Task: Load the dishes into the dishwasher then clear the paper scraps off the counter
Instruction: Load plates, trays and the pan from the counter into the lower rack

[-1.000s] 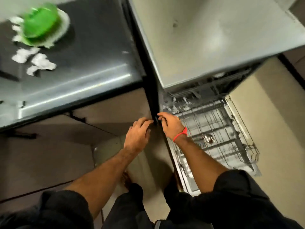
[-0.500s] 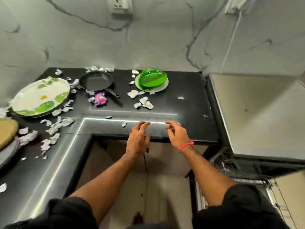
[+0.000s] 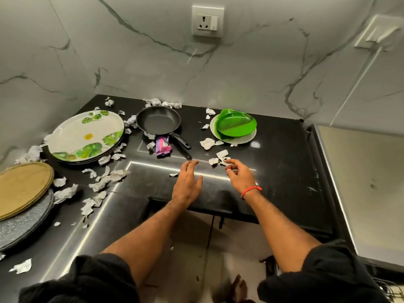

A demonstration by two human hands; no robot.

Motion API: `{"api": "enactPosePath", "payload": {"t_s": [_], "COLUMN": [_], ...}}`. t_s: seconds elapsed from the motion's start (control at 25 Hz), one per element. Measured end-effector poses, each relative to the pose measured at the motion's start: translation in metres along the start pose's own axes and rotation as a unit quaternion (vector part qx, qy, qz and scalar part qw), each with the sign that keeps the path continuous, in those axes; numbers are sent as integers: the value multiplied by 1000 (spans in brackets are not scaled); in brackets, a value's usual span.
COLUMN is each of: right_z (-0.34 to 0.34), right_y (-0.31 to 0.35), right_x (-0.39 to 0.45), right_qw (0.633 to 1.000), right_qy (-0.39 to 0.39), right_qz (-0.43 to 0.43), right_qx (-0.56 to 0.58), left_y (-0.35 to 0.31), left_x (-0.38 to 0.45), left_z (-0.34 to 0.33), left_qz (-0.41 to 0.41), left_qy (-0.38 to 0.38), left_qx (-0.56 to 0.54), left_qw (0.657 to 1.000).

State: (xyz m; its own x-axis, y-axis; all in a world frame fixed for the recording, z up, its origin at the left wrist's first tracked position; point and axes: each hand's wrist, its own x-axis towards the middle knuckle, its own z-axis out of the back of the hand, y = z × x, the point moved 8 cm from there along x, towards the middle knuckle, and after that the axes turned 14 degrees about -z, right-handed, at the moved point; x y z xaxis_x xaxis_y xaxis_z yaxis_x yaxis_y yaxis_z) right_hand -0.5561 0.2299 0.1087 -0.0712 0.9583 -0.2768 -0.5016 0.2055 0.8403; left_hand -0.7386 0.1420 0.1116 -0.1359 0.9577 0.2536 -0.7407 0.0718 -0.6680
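Both hands hold nothing: my left hand (image 3: pixel 187 186) has its fingers stretched out and relaxed above the black counter (image 3: pixel 284 171), and my right hand (image 3: pixel 240 176), with the red thread (image 3: pixel 251 190) at the wrist, has fingers loosely bent beside some paper scraps (image 3: pixel 219 158). Farther away lie the black pan (image 3: pixel 158 122), the green bowl (image 3: pixel 236 124) on a white plate (image 3: pixel 244 139), and at left the leaf-pattern plate (image 3: pixel 85 136). More scraps are scattered around these dishes.

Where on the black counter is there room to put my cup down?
Bare counter lies right of the green dish, up to the steel top. It is crowded with paper scraps between the leaf-patterned plate and the frying pan.
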Motion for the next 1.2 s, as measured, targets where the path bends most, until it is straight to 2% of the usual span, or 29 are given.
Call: {"api": "enactPosePath", "payload": {"t_s": [0.12, 0.28, 0.36, 0.52, 0.64, 0.8, 0.96, 1.08, 1.2], "right_z": [-32, -104, -132, -173, -186, -184, -147, -117, -90], "right_y": [14, 30, 47, 68, 74, 76, 66, 47, 35], "right_x": [35, 102, 110, 103, 101, 99, 68, 30, -17], "right_qw": [998, 986, 978, 936, 909, 891, 892, 883, 873], "right_qy": [57, 157, 191, 258, 261, 241, 209, 199, 186], "right_qz": [1, -46, -84, -197, -253, -265, -231, -203, -135], "right_qx": [12, 4, 25, 137, 206, 279, 328, 373, 429], "left_y": [25, 62, 73, 79, 82, 89, 68, 44, 9], "left_x": [13, 25, 28, 26, 20, 23, 46, 62, 58], "left_z": [8, 30, 41, 53, 50, 49, 56, 41, 18], "left_qz": [50, 129, 144, 183, 194, 214, 237, 237, 194], "left_qy": [-23, -90, -109, -138, -118, -130, -154, -119, -87], "left_qx": [0, -23, -35, -39, -56, -105, -234, -334, -349], "left_qw": [998, 987, 983, 973, 972, 962, 930, 905, 913]}}
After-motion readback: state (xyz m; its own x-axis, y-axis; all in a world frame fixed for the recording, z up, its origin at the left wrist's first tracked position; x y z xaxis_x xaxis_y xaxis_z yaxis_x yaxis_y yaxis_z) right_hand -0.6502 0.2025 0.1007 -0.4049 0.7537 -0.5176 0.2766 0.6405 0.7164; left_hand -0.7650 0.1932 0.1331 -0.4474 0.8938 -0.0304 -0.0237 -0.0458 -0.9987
